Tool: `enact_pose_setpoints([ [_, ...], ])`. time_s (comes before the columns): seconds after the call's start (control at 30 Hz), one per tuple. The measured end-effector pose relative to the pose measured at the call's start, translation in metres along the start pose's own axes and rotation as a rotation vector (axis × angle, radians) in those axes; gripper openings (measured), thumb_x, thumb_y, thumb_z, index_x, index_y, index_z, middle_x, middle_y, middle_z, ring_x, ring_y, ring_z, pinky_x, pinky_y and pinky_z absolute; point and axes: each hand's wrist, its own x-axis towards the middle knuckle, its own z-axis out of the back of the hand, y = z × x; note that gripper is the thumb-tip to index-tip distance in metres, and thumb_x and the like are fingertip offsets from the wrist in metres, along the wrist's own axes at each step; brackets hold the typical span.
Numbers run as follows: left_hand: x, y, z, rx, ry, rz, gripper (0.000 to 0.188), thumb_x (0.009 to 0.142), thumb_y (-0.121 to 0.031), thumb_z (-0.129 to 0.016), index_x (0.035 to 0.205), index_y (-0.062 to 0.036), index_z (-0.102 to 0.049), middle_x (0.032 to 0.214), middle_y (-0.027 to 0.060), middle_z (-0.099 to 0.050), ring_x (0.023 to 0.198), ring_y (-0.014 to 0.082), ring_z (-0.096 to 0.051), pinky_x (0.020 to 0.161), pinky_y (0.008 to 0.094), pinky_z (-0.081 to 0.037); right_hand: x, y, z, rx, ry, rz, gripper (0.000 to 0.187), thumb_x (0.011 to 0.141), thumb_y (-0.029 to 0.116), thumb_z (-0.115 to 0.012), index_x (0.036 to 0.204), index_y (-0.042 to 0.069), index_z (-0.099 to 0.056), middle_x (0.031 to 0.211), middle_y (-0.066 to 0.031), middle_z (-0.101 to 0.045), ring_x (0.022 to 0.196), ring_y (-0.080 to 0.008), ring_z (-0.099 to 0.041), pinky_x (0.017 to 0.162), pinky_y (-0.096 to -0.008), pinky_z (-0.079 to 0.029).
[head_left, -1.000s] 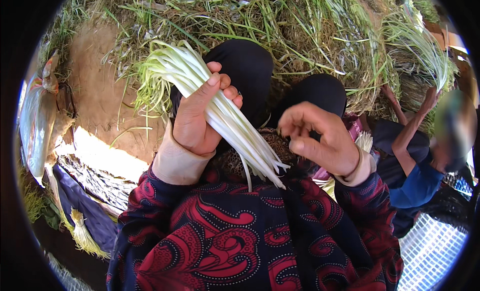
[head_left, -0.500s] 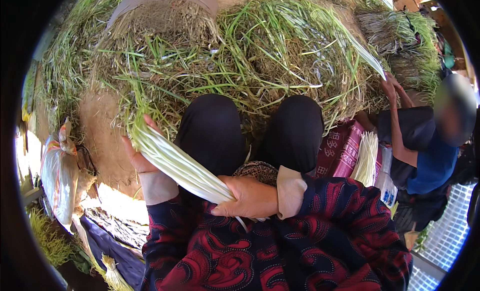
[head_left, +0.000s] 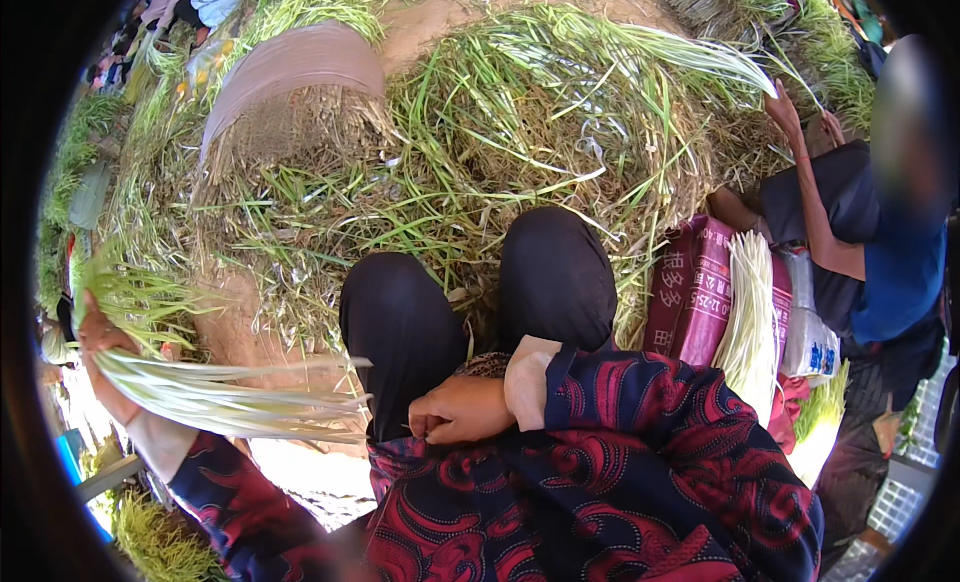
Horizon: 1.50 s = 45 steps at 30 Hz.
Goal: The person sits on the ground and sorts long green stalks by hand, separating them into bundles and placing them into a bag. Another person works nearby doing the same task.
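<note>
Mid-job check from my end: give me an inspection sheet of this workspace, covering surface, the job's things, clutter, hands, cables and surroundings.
Surface: brown ground, partly covered by plant matter.
Job's things: pale stalk bundle with green leafy ends, held out at the left, its pale ends fanned apart.
Clutter: heap of green and dried stalks ahead; maroon package at the right, overlapped by a second pale bundle.
Hands: left hand grips the bundle; right hand curled, no item visible in it.
Cables: nothing seen.
Surroundings: co-worker in blue at the right, holding long stalks.
</note>
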Motion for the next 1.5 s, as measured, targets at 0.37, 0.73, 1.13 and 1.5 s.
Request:
enact_pose_setpoints([
  [0.37,0.006,0.213,-0.072,1.117,0.470,1.283,0.041,0.070,-0.006,-0.064,0.107,0.0004,-0.045,0.084,0.0065,-0.057,0.070,0.0123,-0.056,0.062,0.0252,-0.046,-0.061,0.011,0.072,1.045,-0.425,0.592,0.065,0.070,0.011,-0.064,0.125,0.005,-0.029,0.115,-0.0118,-0.044,0.106,-0.0218,-0.041,0.088,-0.0353,-0.035],
  [0.73,-0.089,0.242,-0.001,0.567,-0.021,1.501,0.041,0.067,-0.008,-0.065,0.104,0.0009,-0.048,0.071,0.0029,-0.053,0.061,0.0107,-0.051,0.057,0.0230,-0.042,-0.121,-0.049,0.076,1.221,-1.119,0.396,0.035,0.075,0.016,-0.058,0.106,0.003,-0.049,0.098,-0.0089,-0.056,0.093,-0.0218,-0.053,0.086,-0.0382,-0.038],
  [1.13,-0.100,0.242,-0.009,0.895,0.002,1.532,0.030,0.071,-0.014,-0.065,0.097,-0.0023,-0.054,0.068,0.0010,-0.055,0.057,0.0076,-0.051,0.051,0.0201,-0.040,-0.167,-0.082,0.069,0.937,-1.486,-0.025,0.016,0.074,0.009,-0.060,0.088,0.001,-0.057,0.080,-0.0039,-0.060,0.074,-0.0124,-0.055,0.065,-0.0271,-0.044],
  [1.5,-0.133,0.254,-0.011,1.577,0.514,1.339,0.039,0.074,-0.020,-0.059,0.108,-0.0045,-0.049,0.094,0.0121,-0.058,0.087,0.0226,-0.056,0.071,0.0290,-0.044,-0.168,-0.096,0.089,-0.636,-0.979,-1.130,0.027,0.064,0.014,-0.056,0.090,0.005,-0.051,0.087,-0.0172,-0.057,0.086,-0.0312,-0.055,0.073,-0.0356,-0.045],
])
